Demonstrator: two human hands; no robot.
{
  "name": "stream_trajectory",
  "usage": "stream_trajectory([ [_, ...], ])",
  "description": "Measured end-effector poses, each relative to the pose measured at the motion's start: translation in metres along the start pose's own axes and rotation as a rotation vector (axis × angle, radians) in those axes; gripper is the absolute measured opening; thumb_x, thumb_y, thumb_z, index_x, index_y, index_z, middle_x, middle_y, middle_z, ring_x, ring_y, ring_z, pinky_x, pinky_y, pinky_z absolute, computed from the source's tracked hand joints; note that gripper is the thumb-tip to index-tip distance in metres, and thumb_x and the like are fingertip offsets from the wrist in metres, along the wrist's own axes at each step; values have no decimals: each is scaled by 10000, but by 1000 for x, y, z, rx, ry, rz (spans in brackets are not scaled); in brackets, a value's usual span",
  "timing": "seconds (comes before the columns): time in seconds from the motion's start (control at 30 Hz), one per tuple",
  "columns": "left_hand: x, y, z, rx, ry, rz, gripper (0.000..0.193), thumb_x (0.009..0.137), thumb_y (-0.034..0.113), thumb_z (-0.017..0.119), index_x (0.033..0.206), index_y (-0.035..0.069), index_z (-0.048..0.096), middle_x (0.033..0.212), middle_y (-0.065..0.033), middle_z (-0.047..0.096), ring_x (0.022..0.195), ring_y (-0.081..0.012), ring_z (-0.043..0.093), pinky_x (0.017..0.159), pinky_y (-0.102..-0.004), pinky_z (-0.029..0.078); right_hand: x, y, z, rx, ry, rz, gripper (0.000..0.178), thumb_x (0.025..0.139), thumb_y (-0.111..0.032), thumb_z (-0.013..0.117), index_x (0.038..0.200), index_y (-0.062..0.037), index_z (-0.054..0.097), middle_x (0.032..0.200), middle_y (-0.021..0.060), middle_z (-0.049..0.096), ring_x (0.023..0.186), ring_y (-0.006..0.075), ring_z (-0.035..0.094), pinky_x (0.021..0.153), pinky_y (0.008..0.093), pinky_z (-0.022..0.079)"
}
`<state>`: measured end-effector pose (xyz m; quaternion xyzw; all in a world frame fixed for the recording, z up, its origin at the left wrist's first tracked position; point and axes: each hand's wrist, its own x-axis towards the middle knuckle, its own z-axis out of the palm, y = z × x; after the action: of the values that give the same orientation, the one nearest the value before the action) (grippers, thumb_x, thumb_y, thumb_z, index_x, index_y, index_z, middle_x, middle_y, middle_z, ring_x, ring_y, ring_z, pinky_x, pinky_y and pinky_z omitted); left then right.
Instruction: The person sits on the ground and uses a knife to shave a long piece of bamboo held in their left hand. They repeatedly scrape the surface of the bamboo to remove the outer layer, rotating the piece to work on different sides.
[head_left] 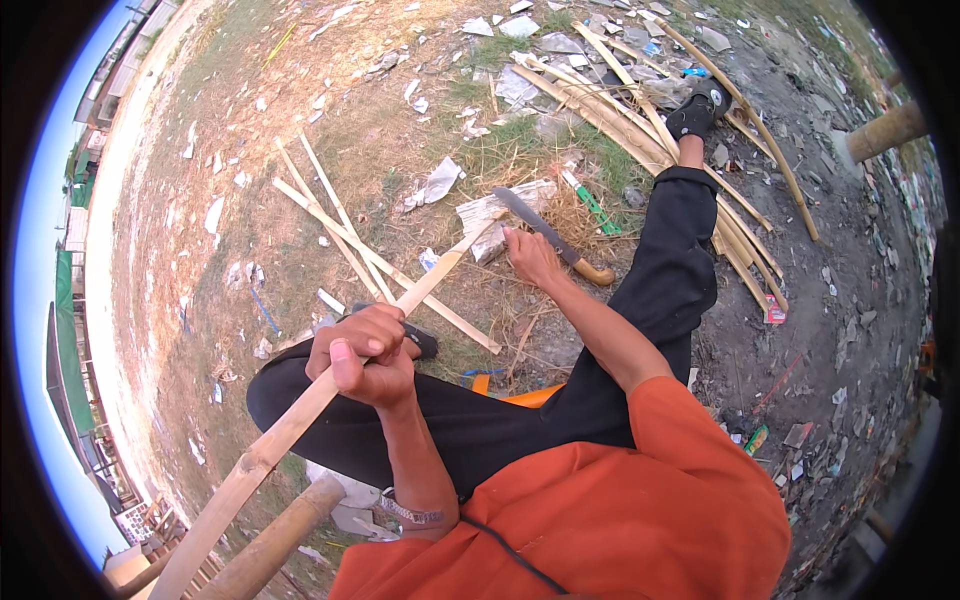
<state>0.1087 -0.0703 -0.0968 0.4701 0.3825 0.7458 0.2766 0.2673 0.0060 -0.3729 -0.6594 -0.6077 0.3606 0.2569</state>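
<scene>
My left hand (364, 352) is wrapped round a long split bamboo strip (262, 452), thumb along its top. The strip slants from the lower left up to a wooden block (480, 222) on the ground, where its far end lies. Close beside that end is my right hand (535, 259), fingers curled closed; what they pinch, if anything, is hidden. A machete (541, 224) with a wooden handle lies just past my right hand, its blade tip over the block.
Several bamboo strips (340, 235) lie crossed at the left. A larger bundle of strips (610, 120) passes under my outstretched right leg (665, 245). Thick bamboo poles (885, 132) show at the right and lower left. Litter and a green object (592, 203) are scattered about.
</scene>
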Motion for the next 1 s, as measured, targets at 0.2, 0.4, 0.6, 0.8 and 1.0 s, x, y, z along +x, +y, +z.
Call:
stream_trajectory([
  [0.2, 2, -4, -5, -85, 28, 10, 275, 851, 198, 432, 613, 62, 414, 420, -37, 375, 325, -138, 318, 427, -330, 396, -4, -4, -10, -30, -90, 66, 559, 966, -407, 305, 870, 34, 634, 848, 312, 605, 842, 492, 572, 790, 534, 442],
  [0.4, 2, -4, -8, -72, 22, 9, 287, 843, 193, 436, 590, 61, 411, 412, -51, 394, 316, -133, 332, 433, -343, 432, 16, 7, -7, -142, -170, 296, 607, 963, -454, 273, 963, 17, 657, 979, 305, 618, 980, 468, 576, 886, 519, 439],
  [0.6, 12, -4, -15, 0, 115, -63, 339, 901, 272, 389, 605, 108, 364, 428, -10, 279, 366, -125, 274, 508, -329, 405, 15, 6, 4, -113, -59, 342, 605, 959, -462, 281, 944, 14, 654, 971, 315, 608, 951, 487, 568, 865, 526, 438],
  [0.8, 9, -3, -19, -6, 256, -67, 366, 930, 293, 402, 617, 107, 374, 444, -5, 277, 377, -131, 281, 548, -350, 436, -25, -68, -46, 77, -130, 29, 567, 970, -418, 311, 784, 31, 602, 776, 315, 590, 786, 486, 573, 743, 535, 432],
  [1.0, 8, 0, -6, 25, 272, -61, 378, 939, 290, 418, 610, 108, 380, 446, -5, 293, 384, -124, 283, 551, -362, 444, -57, -86, -45, 125, -144, -101, 516, 971, -371, 352, 734, 31, 574, 673, 293, 561, 674, 475, 556, 680, 534, 420],
])
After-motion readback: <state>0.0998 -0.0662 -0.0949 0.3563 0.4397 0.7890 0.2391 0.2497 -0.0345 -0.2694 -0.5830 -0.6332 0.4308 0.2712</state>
